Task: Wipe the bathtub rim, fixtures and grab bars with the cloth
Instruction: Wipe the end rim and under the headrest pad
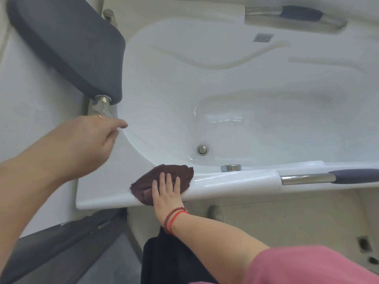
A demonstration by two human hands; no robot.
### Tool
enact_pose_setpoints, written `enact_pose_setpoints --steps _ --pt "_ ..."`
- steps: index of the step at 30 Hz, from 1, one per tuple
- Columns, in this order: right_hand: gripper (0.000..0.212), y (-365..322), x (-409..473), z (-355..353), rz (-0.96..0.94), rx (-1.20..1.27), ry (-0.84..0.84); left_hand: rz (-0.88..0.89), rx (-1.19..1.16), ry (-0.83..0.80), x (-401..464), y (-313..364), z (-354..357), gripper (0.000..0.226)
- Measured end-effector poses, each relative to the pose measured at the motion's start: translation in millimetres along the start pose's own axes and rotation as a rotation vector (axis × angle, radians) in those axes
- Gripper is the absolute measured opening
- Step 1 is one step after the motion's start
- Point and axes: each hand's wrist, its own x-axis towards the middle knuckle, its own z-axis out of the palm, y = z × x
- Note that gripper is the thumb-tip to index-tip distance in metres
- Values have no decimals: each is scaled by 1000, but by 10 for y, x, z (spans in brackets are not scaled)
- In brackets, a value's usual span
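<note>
The white bathtub (225, 83) fills most of the view, with a big dark grey headrest (67, 44) at its left end and grab bars (307, 178) with grey sleeves on its near and far rims. On the near rim (102, 193) lies the dark brown cloth (164, 177), and the right hand (167, 191) presses it down with flat, straight fingers. The left hand (90, 138) reaches to the chrome post (101, 105) under the headrest, fingers loosely bent and holding nothing that I can see.
</note>
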Motion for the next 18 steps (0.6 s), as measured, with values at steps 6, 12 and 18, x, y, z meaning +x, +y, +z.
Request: enact_pose_setpoints --steps 6,12,18 --pt "65 288 -120 72 -80 29 50 285 -21 -18 -86 226 238 42" --pt "68 646 -316 136 40 12 43 476 88 -71 -212 291 379 36" --pt "59 199 -130 98 133 84 27 539 39 -53 -226 405 509 41"
